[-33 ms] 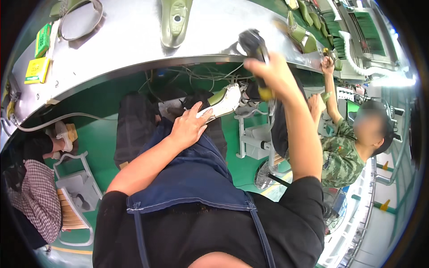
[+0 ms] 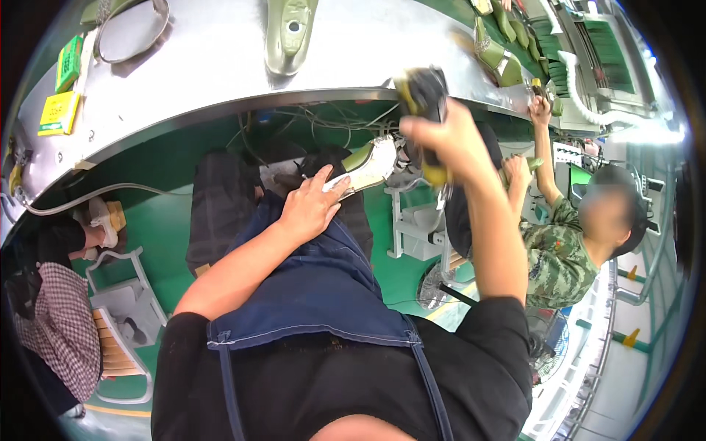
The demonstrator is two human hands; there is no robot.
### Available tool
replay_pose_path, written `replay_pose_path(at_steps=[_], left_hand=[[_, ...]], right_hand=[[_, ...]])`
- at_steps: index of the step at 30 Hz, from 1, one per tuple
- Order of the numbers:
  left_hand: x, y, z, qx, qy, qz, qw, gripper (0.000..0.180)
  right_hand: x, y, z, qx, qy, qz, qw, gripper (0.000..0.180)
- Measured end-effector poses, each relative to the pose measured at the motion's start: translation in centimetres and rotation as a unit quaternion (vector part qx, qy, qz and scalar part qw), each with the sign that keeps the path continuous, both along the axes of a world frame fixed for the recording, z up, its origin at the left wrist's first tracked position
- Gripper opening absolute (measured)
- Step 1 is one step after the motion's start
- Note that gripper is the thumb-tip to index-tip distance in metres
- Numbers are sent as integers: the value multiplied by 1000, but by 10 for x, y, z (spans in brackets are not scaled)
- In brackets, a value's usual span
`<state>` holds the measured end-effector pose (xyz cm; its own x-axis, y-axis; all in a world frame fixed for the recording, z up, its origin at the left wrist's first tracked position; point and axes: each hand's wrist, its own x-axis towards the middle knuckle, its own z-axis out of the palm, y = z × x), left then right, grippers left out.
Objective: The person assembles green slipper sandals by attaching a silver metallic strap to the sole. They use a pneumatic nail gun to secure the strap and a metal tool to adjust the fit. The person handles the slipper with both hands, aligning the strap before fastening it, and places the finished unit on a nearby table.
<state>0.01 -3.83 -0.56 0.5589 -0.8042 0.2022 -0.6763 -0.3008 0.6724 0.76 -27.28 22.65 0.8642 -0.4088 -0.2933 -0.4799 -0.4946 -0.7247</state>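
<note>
Head view. I see my left hand [image 2: 312, 209] resting on my lap over the blue apron [image 2: 316, 287], its grip closed on a pale green shoe [image 2: 364, 165] whose white sole faces up; the shoe lies just below the near edge of the bench [image 2: 220, 66]. My right hand [image 2: 445, 140] is raised at that same near edge, its grip clenched on a dark tool with a yellow part [image 2: 425, 99], just right of the shoe; whether the two touch I cannot tell. On the bench, a green shoe form [image 2: 290, 29] stands near the far edge and a metal ring [image 2: 132, 29] lies toward the far left corner. A co-worker in a camouflage shirt [image 2: 555, 261] sits at the right, hands up at the bench.
</note>
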Motion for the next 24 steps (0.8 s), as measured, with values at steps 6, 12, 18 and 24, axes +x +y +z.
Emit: replay_pose_path(at_steps=[6,12,18,24], left_hand=[[-2,-1,-2,-20,2,7,1000,61],[0,0,-6,-22,16,9,1000,58],[2,1,-9,-30,20,10,999,58],[2,2,-8,-18,24,2,1000,59]], right_hand=[[-92,55,-43,175,76,-35,981,36],[-102,65,-64,191,121,-51,973,21],[-98,67,-73,186,135,-49,972,17],[-94,63,-70,149,176,-26,973,17]])
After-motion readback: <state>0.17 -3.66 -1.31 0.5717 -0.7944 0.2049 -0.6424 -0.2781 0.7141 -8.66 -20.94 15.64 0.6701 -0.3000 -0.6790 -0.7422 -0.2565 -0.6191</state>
